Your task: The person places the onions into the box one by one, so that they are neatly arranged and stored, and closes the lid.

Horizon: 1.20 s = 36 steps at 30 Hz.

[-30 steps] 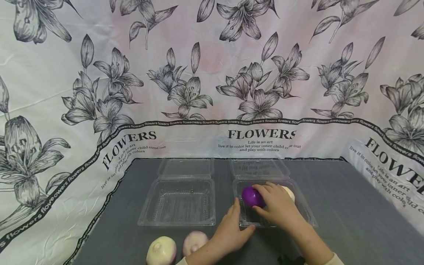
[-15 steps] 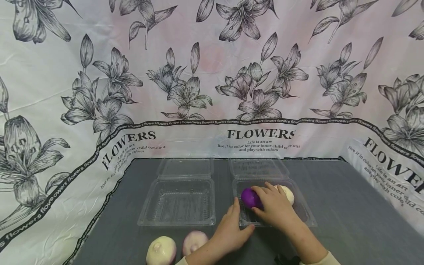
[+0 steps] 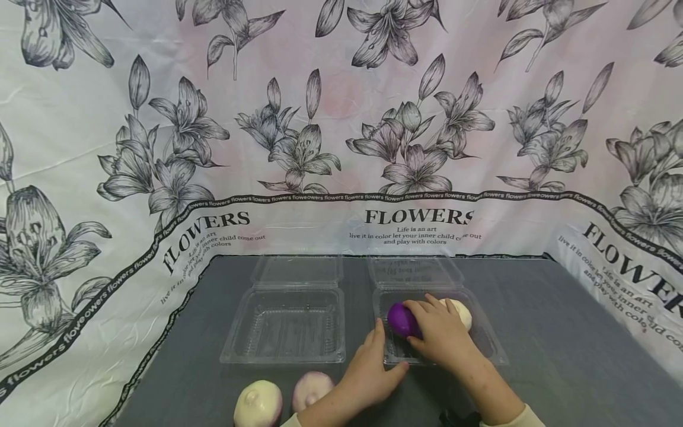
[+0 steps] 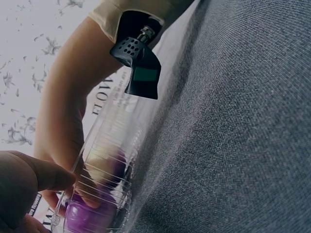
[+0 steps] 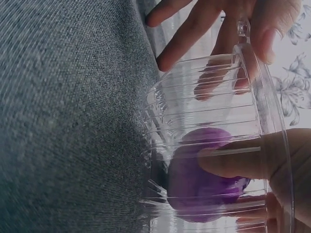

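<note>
My right hand [image 3: 441, 329] grips a glossy round purple onion [image 3: 401, 320] inside the right clear plastic clamshell box [image 3: 492, 344]. Its thumb lies on the onion's near side, seen through the box wall in the right wrist view. Beside that onion, partly hidden by the hand, sits a second one with a pale top [image 3: 461, 314] and a purple side. At the box's left front corner my left hand [image 3: 368, 376] rests with fingers straight along the left side and thumb spread at the front rim. Two more pale-topped onions lie near my left forearm: one [image 3: 258, 404], another [image 3: 312, 391].
A second clear box [image 3: 229, 350], lid [image 3: 296, 270] tipped back, stands left of the first with nothing in it. The right box's lid [image 3: 416, 270] is also tipped back. Grey cloth covers the table [image 3: 544, 332]; a flower-printed curtain [image 3: 299, 225] hangs behind.
My right hand has shifted slightly left and down with the purple onion, showing more of the pale-topped one beside it. The left hand has stayed at the box corner.
</note>
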Motion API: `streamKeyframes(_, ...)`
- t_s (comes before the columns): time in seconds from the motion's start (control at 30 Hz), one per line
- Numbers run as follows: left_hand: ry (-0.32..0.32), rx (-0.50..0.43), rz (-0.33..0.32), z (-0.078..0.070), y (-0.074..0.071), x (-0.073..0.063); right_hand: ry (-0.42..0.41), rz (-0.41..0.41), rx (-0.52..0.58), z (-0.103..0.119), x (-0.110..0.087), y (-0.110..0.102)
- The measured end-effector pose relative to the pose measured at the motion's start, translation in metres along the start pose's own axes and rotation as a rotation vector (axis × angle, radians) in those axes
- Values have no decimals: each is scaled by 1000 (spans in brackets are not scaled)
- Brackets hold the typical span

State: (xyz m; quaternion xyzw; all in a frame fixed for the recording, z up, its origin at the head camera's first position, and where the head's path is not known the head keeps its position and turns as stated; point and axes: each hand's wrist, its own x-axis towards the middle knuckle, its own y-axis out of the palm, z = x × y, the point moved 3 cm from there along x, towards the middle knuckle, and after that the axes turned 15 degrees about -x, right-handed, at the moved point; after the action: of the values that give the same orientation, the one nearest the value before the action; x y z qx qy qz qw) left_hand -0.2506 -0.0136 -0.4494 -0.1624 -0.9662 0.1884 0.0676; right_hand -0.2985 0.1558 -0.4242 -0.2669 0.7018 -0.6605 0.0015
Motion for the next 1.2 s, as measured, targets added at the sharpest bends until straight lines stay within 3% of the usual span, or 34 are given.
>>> streamKeyframes(0.23, -9, -9, 9, -1, 0, -1, -6, 11, -22, -1, -1, -2)
streamKeyframes(0.5, -23, -23, 35, -4, -1, -2, -28, 25, 32, -8, -4, -17)
streamKeyframes(0.8, 8, -82, 33, -16, -9, -2, 14, 25, 114, -41, -6, -48)
streamKeyframes(0.97, 46, -104, -31, -36, -22, 5, 72, 35, 215, -69, -10, -62)
streamKeyframes(1.1, 65, -95, -137, -54, -37, 15, 110, 54, 263, -92, -14, -69)
streamKeyframes(1.2, 40, -198, -226, -63, -51, 24, 153, 84, 302, -105, -17, -70)
